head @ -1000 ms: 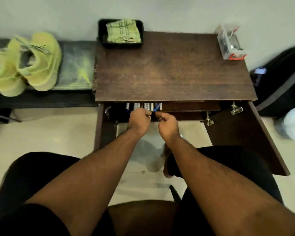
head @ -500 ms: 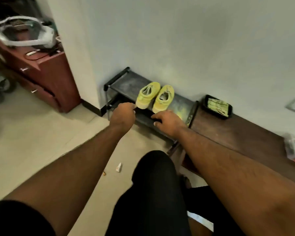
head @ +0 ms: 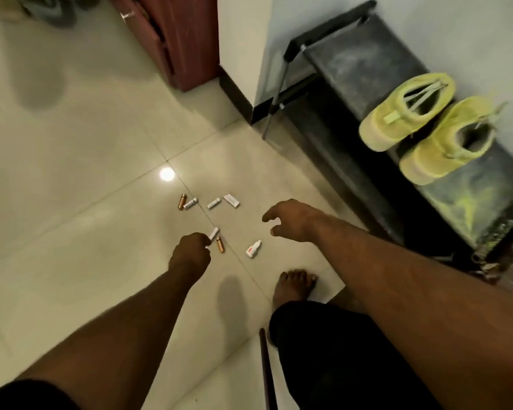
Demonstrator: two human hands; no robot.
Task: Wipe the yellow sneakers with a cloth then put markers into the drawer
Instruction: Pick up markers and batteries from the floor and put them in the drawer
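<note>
The two yellow sneakers (head: 424, 125) stand side by side on the dusty black shoe rack (head: 365, 51) at the right, against the wall. The cloth, the markers and the drawer are out of view. My left hand (head: 190, 257) is low over the floor tiles and pinches one end of a small white battery (head: 214, 233). An orange battery (head: 220, 244) lies right beside it. My right hand (head: 292, 220) hovers a little to the right, fingers spread and loosely bent, holding nothing.
More batteries (head: 190, 203) and a small white packet (head: 231, 200) lie scattered on the tiles farther out. A little white bottle (head: 253, 249) lies near my bare foot (head: 293, 287). A red-brown cabinet (head: 178, 37) and a wall corner (head: 240, 63) stand behind.
The view swung from the desk drawer, past the shoe rack, down to the floor. Both hands left the drawer, touched the rack's edge, and now the left pinches a battery.
</note>
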